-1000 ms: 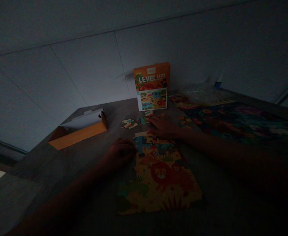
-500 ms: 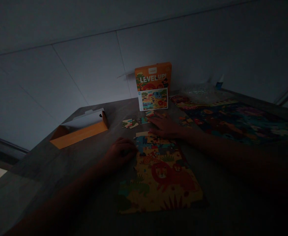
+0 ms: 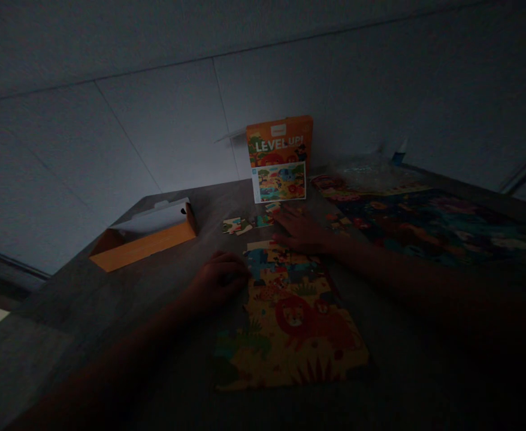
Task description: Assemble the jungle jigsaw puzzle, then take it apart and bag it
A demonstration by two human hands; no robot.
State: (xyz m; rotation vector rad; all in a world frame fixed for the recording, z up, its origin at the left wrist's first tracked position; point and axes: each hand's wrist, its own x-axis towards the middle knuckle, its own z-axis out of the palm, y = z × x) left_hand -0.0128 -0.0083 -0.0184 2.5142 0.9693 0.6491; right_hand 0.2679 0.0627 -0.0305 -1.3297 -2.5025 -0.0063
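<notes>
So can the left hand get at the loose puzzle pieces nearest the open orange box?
Probably yes: the left hand is just nearer the camera than those puzzle pieces, nothing visible stands between, and the right hand is off to their right.

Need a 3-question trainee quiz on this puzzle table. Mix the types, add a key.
1. True or false: the open orange box is to the right of the upright LEVEL UP! box.

2. Where does the white-bordered picture card stand?
A) Behind the LEVEL UP! box
B) In front of the LEVEL UP! box
C) Inside the open orange box

3. Which of the person's hands is nearer the LEVEL UP! box?

Key:
1. False; it is to the left.
2. B
3. The right hand; the left hand is beside the lion puzzle, on its left.
</notes>
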